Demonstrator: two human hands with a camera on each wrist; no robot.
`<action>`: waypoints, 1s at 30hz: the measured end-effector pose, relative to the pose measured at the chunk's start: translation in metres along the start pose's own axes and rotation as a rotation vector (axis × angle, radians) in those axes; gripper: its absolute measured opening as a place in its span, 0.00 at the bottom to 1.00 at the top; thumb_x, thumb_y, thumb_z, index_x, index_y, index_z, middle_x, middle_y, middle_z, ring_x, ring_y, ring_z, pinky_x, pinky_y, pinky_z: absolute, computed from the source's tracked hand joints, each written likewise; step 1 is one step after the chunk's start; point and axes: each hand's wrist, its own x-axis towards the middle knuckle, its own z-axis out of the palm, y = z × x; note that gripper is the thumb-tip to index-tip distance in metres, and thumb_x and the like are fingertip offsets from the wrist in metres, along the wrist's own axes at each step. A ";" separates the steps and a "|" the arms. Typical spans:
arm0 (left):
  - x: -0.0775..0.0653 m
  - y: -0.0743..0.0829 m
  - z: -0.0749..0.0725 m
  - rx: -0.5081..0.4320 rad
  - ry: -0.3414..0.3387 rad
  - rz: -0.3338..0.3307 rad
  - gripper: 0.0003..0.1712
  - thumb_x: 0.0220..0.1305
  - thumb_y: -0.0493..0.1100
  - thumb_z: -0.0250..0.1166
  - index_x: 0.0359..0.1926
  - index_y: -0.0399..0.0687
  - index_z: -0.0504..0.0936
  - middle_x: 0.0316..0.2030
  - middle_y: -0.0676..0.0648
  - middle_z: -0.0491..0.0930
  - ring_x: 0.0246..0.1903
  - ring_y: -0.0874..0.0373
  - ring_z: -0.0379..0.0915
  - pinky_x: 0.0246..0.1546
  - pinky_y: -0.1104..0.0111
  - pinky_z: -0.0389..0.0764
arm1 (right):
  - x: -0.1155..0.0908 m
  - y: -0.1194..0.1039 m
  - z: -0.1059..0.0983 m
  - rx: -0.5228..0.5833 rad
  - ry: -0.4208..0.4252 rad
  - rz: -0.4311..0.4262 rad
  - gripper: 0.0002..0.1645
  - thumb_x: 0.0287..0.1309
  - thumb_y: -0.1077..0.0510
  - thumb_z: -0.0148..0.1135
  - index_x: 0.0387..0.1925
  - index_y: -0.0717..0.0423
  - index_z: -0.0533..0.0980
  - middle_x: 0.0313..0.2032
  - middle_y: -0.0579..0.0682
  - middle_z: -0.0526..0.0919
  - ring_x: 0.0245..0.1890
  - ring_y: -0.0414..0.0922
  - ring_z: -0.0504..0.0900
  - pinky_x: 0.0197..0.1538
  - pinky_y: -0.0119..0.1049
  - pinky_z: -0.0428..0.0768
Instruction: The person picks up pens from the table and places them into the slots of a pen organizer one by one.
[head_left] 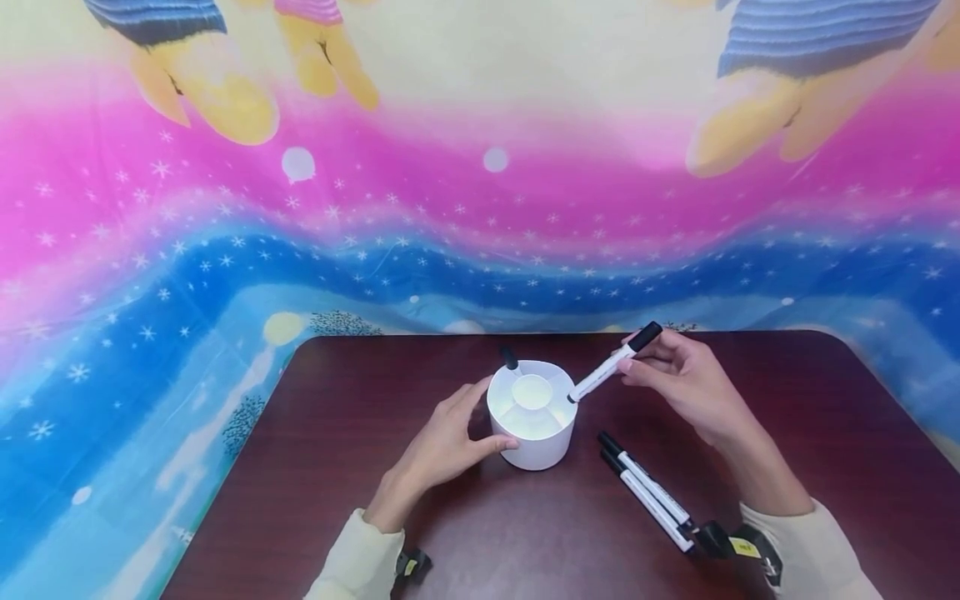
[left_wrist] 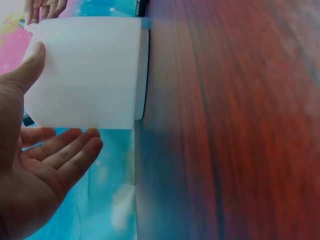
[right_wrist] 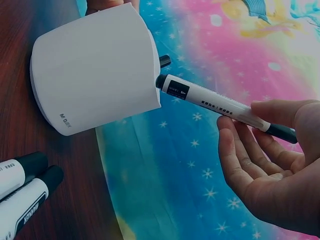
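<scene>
One steadying left hand (head_left: 450, 437) grips a white pen holder (head_left: 540, 454) on the tabletop (head_left: 315, 450) from 9 o'clock; at its 3 o'clock side, a marker (head_left: 602, 374) slants, pinched in the right hand (head_left: 693, 379). Standing it more upright should let it drop in cleanly.
</scene>
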 end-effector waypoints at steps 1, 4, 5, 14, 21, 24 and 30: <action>0.000 0.000 0.000 -0.002 -0.001 0.001 0.58 0.59 0.66 0.80 0.83 0.59 0.63 0.66 0.49 0.79 0.61 0.53 0.81 0.62 0.53 0.86 | 0.000 0.000 0.000 0.001 0.001 0.001 0.15 0.71 0.64 0.69 0.54 0.67 0.79 0.42 0.42 0.90 0.42 0.39 0.93 0.49 0.30 0.90; 0.000 -0.002 0.001 -0.003 0.000 0.006 0.58 0.59 0.66 0.79 0.83 0.58 0.63 0.67 0.49 0.79 0.62 0.54 0.81 0.63 0.53 0.85 | -0.001 0.000 0.001 -0.014 0.000 0.002 0.16 0.71 0.63 0.69 0.55 0.67 0.78 0.42 0.41 0.90 0.43 0.38 0.93 0.49 0.29 0.90; 0.000 -0.002 0.001 -0.002 0.000 0.005 0.58 0.59 0.66 0.80 0.83 0.59 0.63 0.68 0.49 0.78 0.62 0.54 0.81 0.63 0.53 0.85 | -0.001 0.000 0.001 -0.018 -0.001 0.003 0.17 0.71 0.63 0.70 0.55 0.67 0.78 0.42 0.41 0.90 0.43 0.38 0.93 0.50 0.30 0.90; 0.001 -0.004 0.001 0.011 0.001 0.014 0.58 0.59 0.66 0.80 0.84 0.58 0.62 0.68 0.49 0.78 0.63 0.54 0.81 0.64 0.54 0.85 | 0.000 0.001 0.002 -0.025 0.000 0.000 0.17 0.72 0.62 0.69 0.55 0.69 0.78 0.44 0.43 0.90 0.43 0.39 0.93 0.50 0.32 0.90; 0.001 -0.002 0.000 -0.001 0.009 0.026 0.58 0.59 0.64 0.80 0.83 0.58 0.63 0.67 0.48 0.79 0.61 0.54 0.82 0.63 0.54 0.86 | 0.001 0.001 0.005 -0.044 -0.010 0.016 0.20 0.72 0.61 0.69 0.58 0.70 0.77 0.44 0.45 0.88 0.44 0.39 0.92 0.51 0.31 0.90; 0.001 -0.002 0.000 -0.003 0.012 0.019 0.57 0.58 0.64 0.81 0.83 0.58 0.64 0.67 0.49 0.79 0.61 0.54 0.82 0.63 0.54 0.85 | 0.001 0.002 0.006 -0.062 -0.014 0.028 0.20 0.72 0.60 0.69 0.58 0.68 0.77 0.46 0.47 0.88 0.44 0.38 0.92 0.52 0.30 0.89; 0.001 -0.002 0.001 -0.007 0.011 0.011 0.57 0.58 0.63 0.82 0.83 0.58 0.64 0.66 0.49 0.79 0.61 0.54 0.82 0.63 0.54 0.85 | 0.000 0.003 0.009 -0.091 -0.018 0.045 0.20 0.73 0.59 0.69 0.59 0.67 0.78 0.48 0.54 0.87 0.45 0.38 0.92 0.52 0.29 0.89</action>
